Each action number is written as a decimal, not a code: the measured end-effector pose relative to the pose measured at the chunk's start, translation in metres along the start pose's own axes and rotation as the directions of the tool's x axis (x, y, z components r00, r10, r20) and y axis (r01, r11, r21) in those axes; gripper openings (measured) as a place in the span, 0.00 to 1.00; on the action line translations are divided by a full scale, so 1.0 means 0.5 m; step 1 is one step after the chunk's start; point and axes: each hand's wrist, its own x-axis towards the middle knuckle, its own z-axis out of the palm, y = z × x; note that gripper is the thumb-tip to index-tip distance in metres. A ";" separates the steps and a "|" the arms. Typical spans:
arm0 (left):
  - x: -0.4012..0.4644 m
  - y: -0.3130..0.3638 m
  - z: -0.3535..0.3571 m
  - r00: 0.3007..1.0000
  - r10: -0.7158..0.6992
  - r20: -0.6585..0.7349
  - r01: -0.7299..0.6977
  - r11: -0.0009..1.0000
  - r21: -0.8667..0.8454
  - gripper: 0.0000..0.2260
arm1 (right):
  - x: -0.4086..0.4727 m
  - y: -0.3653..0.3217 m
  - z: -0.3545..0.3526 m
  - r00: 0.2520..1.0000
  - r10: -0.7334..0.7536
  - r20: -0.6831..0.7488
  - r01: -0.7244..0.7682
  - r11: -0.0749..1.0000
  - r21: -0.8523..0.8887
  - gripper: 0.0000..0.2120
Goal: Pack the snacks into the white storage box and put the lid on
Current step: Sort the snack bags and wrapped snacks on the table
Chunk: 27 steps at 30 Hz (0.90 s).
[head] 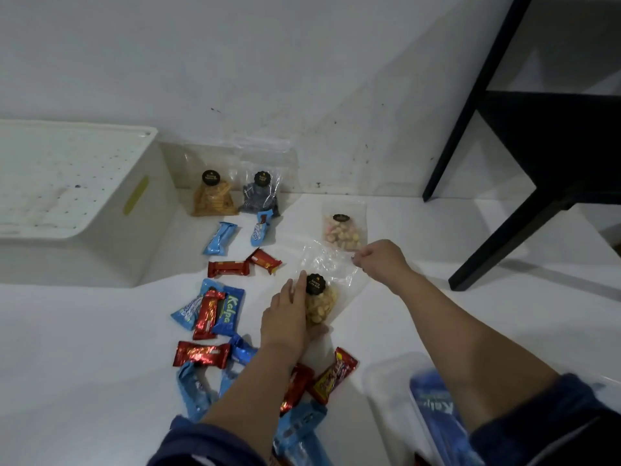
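Head view. At centre frame, a clear bag of pale round snacks (pixel 321 302) with a black round label lies on the white floor (pixel 100 364). The left hand (pixel 285 317) rests over the bag's left side, fingers extended along it with their tips beside the label and the thumb tucked beneath the lower end, so the filled part sits between fingers and thumb. The right hand (pixel 381 258), right of centre, pinches the bag's empty, crinkled upper edge between curled fingertips; that edge stretches up and right from the label to the fingers.

At upper left stands the white storage box (pixel 111 250), its perforated white lid (pixel 67 176) lying on top. Just right of it, two clear bags lean against the wall (pixel 302 62): an orange snack bag (pixel 213 198) and a dark snack bag (pixel 258 196). A bag of pink and yellow snacks (pixel 342 230) lies flat just above the right hand.

Blue wrapped bars (pixel 220 238) and red wrapped bars (pixel 228 269) lie scattered from centre to lower centre, left of and beneath the left forearm; a blue packet reading "Kalpa" (pixel 230 311) sits among them. A red and yellow bar (pixel 336 375) lies between the forearms. At lower right, a clear container (pixel 393 381) holds a blue packet. A black furniture frame (pixel 504 163) fills the upper right.
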 end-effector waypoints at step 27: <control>-0.072 -0.001 0.053 0.987 -0.040 -0.155 0.010 0.983 -0.185 0.48 | -0.054 -0.040 0.041 0.993 -0.119 0.004 0.119 0.992 -0.040 0.06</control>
